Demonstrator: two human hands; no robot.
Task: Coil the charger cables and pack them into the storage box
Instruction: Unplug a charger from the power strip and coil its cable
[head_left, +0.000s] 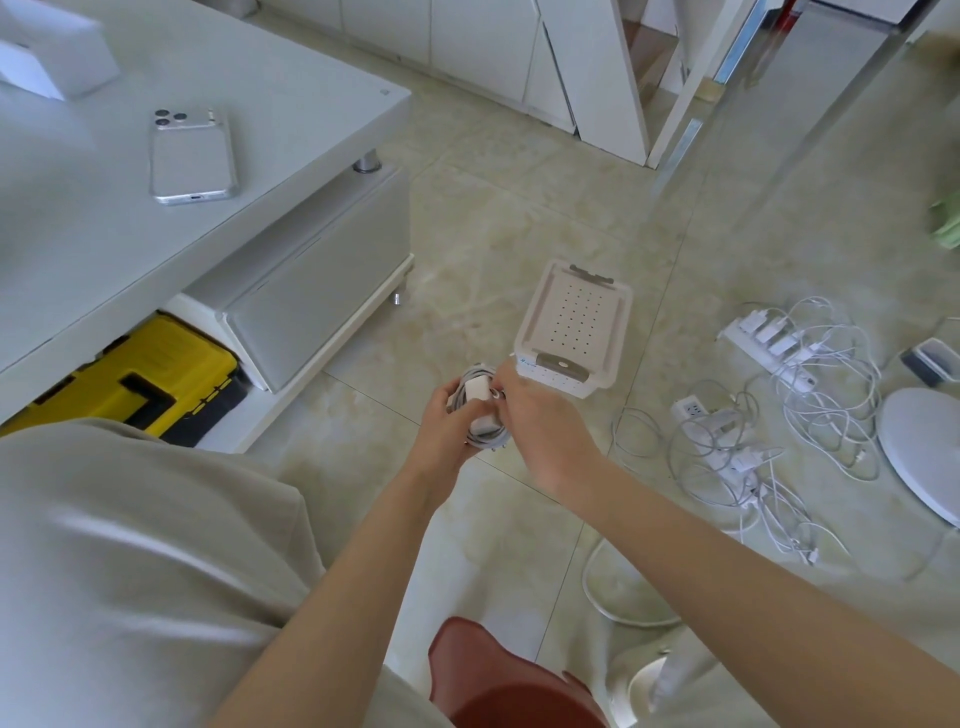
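We find the left hand (441, 434) with its grip curled round a coiled charger cable (480, 415), held above the floor (467, 234) just short of the lidded storage box (571, 327). The right hand (543, 434) meets the coil's upper edge, but its grip is blurred and we cannot tell its state. Loose cables (769, 431) lie tangled on the floor, well apart to the right.

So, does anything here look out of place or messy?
Yes. To the right of the storage box, white cables lie tangled over the power strips on the floor, with loops crossing and spreading loosely. Only the coiled cable in the left hand looks tidy.
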